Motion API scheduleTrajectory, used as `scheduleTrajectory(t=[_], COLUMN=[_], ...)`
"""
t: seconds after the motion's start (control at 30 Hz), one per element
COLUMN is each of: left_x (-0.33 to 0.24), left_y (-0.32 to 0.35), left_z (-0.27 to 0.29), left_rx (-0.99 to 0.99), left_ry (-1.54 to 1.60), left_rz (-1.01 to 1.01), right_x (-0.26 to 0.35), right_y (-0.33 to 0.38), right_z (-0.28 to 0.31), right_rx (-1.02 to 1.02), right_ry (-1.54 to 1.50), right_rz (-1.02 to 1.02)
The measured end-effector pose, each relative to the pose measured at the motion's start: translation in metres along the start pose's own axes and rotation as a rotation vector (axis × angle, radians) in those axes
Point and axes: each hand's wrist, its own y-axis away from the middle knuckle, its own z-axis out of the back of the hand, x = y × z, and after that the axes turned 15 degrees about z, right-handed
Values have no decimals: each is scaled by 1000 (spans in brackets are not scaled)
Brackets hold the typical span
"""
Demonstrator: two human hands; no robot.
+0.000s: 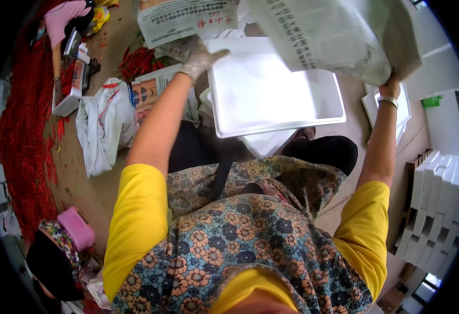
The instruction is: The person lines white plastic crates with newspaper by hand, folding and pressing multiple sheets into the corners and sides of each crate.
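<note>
A white foam box point(276, 125) stands in front of me, its bright inside facing up. My left hand point(200, 62), in a pale glove, is at the box's far left corner, thumb stretched out over the rim and apart from the fingers. My right hand point(390, 88) is raised on the right, its fingers closed on the lower edge of a large newspaper sheet point(318, 39). The sheet hangs over the far right part of the box and hides it. Another newspaper sheet point(187, 23) lies just beyond my left hand.
A white plastic bag point(106, 125) and red chillies point(137, 63) lie to the left. Along the far left runs a long heap of chillies point(22, 141), where a person in pink point(64, 21) reaches into a white box point(72, 91). White foam boxes point(436, 209) are stacked at right.
</note>
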Motion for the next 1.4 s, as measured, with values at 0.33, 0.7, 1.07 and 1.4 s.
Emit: scheduleTrajectory(t=[0.33,0.7,1.07,1.4], left_x=[59,114,73,32], left_y=[37,121,-27,119], left_z=[-47,-33,10,-30], left_rx=[-121,-340,128,357], left_ry=[718,794,-595,357], left_rz=[283,179,36,212], right_x=[-27,17,18,22], right_y=[19,33,21,24], right_z=[31,-78,-75,-111], right_rx=[-92,21,134,219], right_ry=[28,-180,-267,-31], right_rz=[-227,-138,-170,-264])
